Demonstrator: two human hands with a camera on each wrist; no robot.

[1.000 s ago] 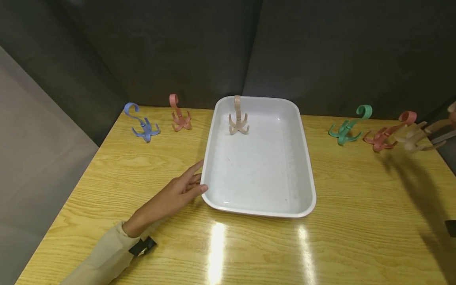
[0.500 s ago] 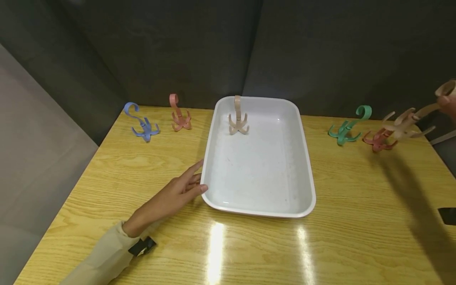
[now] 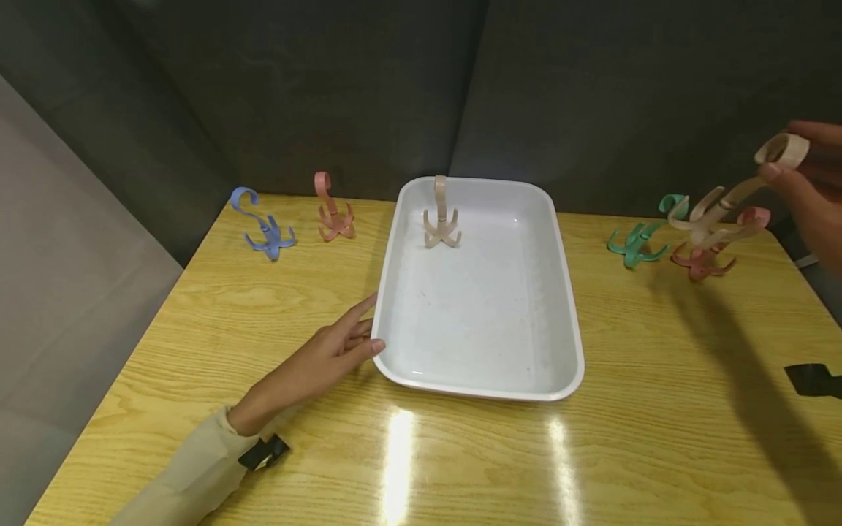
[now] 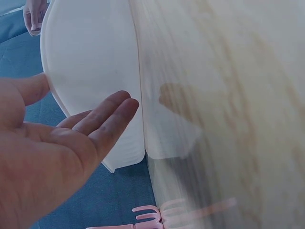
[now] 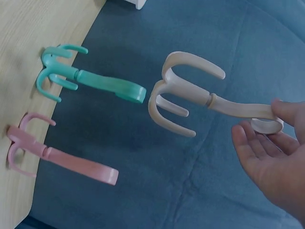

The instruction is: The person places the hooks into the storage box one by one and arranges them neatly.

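Note:
A white rectangular tray (image 3: pixel 473 307) lies on the table, a beige multi-prong hook (image 3: pixel 441 226) standing in its far left corner. Against the tray's left wall rests my left hand (image 3: pixel 322 358), fingers extended, thumb at the rim. My right hand (image 3: pixel 818 190) pinches a second beige hook (image 5: pixel 186 90) by its curled top and carries it in the air at the far right. Below and behind that hook stand a green hook (image 3: pixel 636 245) and a pink hook (image 3: pixel 700 263), both on the table. In the right wrist view its prongs hang apart from the green hook (image 5: pixel 90 78).
Left of the tray stand a blue hook (image 3: pixel 270 237) and another pink hook (image 3: pixel 335 219). A dark cloth wall (image 3: pixel 355 95) rises along the table's back edge. The wooden table (image 3: pixel 658 409) stretches in front and to the right.
My right hand has come in from the right edge, carrying the beige hook leftward over the pink hook and towards the green one. My left hand and the tray stay put.

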